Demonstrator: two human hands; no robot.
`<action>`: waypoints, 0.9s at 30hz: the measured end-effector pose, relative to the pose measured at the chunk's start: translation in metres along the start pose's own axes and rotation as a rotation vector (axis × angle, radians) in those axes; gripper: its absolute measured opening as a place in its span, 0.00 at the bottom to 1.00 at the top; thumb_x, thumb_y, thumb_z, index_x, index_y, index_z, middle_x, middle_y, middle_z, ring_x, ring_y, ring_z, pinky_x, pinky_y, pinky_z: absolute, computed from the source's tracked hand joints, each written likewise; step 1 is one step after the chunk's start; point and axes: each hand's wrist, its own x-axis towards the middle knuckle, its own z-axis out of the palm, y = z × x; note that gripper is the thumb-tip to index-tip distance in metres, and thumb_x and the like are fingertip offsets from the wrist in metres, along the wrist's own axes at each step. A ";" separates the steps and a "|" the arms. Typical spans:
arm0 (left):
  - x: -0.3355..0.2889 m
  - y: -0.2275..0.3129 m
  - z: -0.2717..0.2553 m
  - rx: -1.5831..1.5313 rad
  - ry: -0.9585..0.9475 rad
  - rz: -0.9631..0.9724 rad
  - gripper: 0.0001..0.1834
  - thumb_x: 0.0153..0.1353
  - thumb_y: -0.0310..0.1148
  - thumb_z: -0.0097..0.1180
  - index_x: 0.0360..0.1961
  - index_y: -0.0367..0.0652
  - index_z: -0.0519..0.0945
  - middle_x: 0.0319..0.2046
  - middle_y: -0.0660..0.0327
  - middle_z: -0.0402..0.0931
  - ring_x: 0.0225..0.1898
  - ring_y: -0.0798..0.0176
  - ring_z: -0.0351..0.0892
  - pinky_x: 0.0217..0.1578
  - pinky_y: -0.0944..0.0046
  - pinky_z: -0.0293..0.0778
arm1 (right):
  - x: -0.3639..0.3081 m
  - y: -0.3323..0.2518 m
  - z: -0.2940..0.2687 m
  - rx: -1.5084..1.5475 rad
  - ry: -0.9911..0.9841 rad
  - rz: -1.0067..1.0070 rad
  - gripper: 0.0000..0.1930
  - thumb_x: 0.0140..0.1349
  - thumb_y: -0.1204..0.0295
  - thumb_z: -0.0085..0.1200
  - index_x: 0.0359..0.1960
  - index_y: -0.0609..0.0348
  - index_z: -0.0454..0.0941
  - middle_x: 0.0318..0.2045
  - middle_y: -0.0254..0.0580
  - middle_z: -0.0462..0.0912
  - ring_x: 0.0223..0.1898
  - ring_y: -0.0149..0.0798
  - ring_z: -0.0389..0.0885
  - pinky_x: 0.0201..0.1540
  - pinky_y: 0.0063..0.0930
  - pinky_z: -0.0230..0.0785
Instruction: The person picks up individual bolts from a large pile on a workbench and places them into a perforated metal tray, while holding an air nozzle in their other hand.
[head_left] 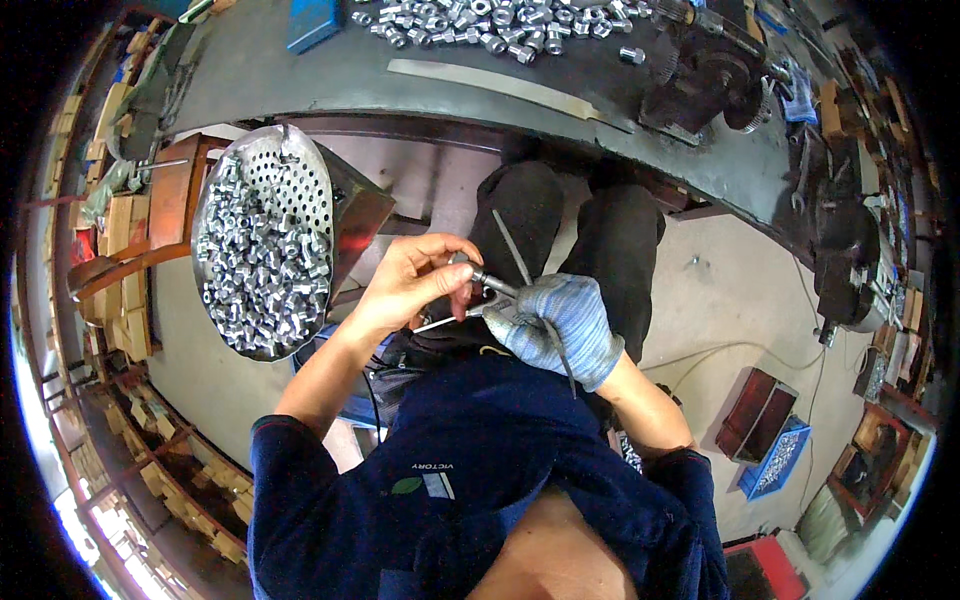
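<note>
My bare left hand (420,280) pinches a small dark metal fitting (462,260) between thumb and fingers, above my lap. My right hand (563,325), in a blue-grey knit glove, is closed around a long thin file-like metal rod (512,244), which sticks out above and below the fist. A short cylindrical metal tool (497,285) reaches from the glove to the fitting; I cannot tell whether its tip is inside. Another thin metal shaft (440,323) shows below the fingers, its far end hidden by the glove.
At my left stands a perforated oval metal pan (290,180) heaped with metal fittings (260,275). On the workbench (300,85) ahead lie more fittings (495,25), a flat metal strip (485,85) and a dark geared machine (705,75). A blue bin (775,462) sits on the floor at right.
</note>
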 end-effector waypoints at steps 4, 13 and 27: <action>0.002 0.005 0.002 0.059 -0.039 0.089 0.14 0.61 0.33 0.56 0.44 0.36 0.75 0.24 0.60 0.78 0.22 0.71 0.78 0.09 0.76 0.63 | -0.003 0.002 0.004 0.050 0.055 0.018 0.14 0.47 0.64 0.65 0.12 0.54 0.75 0.12 0.44 0.73 0.14 0.47 0.74 0.18 0.34 0.65; 0.007 0.023 -0.006 0.332 -0.082 0.225 0.14 0.53 0.23 0.61 0.42 0.36 0.78 0.26 0.61 0.79 0.26 0.73 0.77 0.25 0.72 0.72 | -0.005 -0.002 -0.007 0.239 0.077 0.139 0.15 0.47 0.67 0.66 0.13 0.56 0.72 0.12 0.43 0.71 0.13 0.42 0.71 0.18 0.29 0.63; 0.015 0.004 -0.026 1.032 0.397 0.418 0.14 0.38 0.24 0.62 0.32 0.39 0.81 0.16 0.60 0.68 0.14 0.67 0.64 0.18 0.66 0.62 | -0.001 -0.032 -0.023 0.299 -0.020 -0.071 0.19 0.41 0.66 0.67 0.09 0.48 0.64 0.11 0.37 0.66 0.13 0.44 0.69 0.17 0.31 0.62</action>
